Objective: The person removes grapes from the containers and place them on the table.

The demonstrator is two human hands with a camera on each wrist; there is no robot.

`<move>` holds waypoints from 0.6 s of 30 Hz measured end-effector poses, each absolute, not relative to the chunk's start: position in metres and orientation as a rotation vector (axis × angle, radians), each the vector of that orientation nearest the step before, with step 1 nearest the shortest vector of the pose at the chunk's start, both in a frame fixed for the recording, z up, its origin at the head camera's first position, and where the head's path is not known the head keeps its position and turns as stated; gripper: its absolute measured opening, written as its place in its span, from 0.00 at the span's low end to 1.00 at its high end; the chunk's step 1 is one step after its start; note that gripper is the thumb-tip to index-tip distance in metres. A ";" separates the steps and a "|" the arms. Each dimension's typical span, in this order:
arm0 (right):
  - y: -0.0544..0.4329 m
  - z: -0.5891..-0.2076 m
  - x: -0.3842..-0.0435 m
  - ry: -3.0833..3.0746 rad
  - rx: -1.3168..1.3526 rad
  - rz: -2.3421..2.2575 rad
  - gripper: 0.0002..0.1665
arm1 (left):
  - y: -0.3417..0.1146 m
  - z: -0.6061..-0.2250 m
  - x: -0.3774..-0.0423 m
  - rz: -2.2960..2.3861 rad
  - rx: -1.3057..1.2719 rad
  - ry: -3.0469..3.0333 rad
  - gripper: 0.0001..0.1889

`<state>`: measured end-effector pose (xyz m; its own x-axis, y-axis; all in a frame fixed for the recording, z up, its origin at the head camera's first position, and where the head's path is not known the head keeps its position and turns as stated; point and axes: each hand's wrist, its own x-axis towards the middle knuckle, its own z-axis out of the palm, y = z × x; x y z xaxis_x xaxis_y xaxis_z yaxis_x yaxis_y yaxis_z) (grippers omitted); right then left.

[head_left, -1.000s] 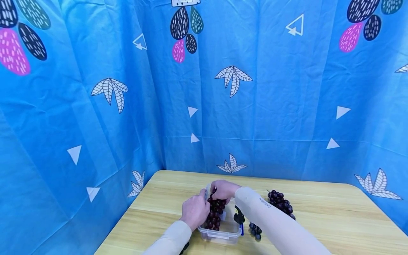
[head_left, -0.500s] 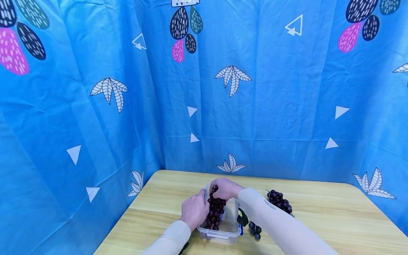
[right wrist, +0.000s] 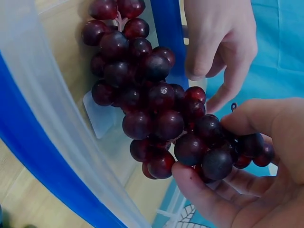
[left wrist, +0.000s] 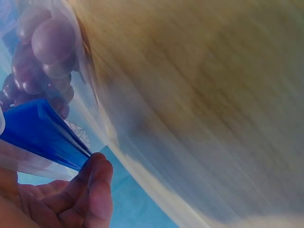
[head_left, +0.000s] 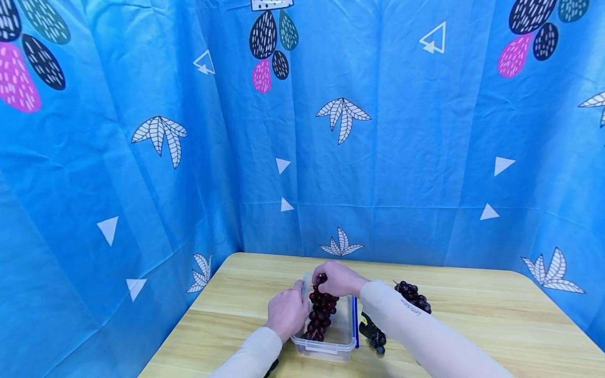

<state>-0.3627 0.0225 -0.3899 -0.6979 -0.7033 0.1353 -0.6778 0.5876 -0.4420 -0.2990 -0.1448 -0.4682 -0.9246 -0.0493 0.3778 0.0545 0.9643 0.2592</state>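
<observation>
A clear plastic container with blue side latches stands on the table. Dark red grapes lie along its left side in one bunch, the far end raised. My right hand pinches that far end; thumb and fingers close round a few grapes in the right wrist view. My left hand grips the container's left side. In the left wrist view, fingertips of the left hand touch the edge of a blue latch, and grapes show blurred through the wall.
On the wooden table, right of the container, lie a dark purple grape bunch and more dark grapes, partly behind the right forearm. A blue patterned curtain hangs behind and to the left.
My right hand has shifted slightly to the right and away from me, with the grape bunch's far end in its fingers. The left hand stays on the container's side.
</observation>
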 end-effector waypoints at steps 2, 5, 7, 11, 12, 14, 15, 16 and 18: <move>0.025 -0.388 -0.361 2.752 -1.196 -0.739 0.10 | -0.145 -0.469 -0.299 -0.370 -0.012 -2.714 0.24; 0.028 -0.385 -0.359 2.761 -1.208 -0.747 0.10 | -0.145 -0.468 -0.299 -0.370 -0.027 -2.705 0.23; 0.030 -0.383 -0.358 2.763 -1.221 -0.755 0.11 | -0.145 -0.468 -0.298 -0.378 -0.031 -2.705 0.23; 0.035 -0.379 -0.355 2.788 -1.244 -0.750 0.11 | -0.145 -0.468 -0.298 -0.390 -0.028 -2.713 0.24; 0.036 -0.378 -0.355 2.794 -1.251 -0.751 0.11 | -0.145 -0.468 -0.298 -0.387 -0.028 -2.713 0.24; 0.038 -0.375 -0.354 2.813 -1.253 -0.741 0.12 | -0.145 -0.469 -0.298 -0.381 -0.028 -2.712 0.24; 0.040 -0.374 -0.353 2.818 -1.255 -0.744 0.12 | -0.145 -0.469 -0.298 -0.376 -0.029 -2.710 0.24; 0.041 -0.373 -0.353 2.823 -1.257 -0.743 0.12 | -0.145 -0.469 -0.297 -0.371 -0.027 -2.708 0.23; 0.043 -0.370 -0.351 2.826 -1.257 -0.754 0.12 | -0.145 -0.470 -0.298 -0.369 -0.029 -2.706 0.24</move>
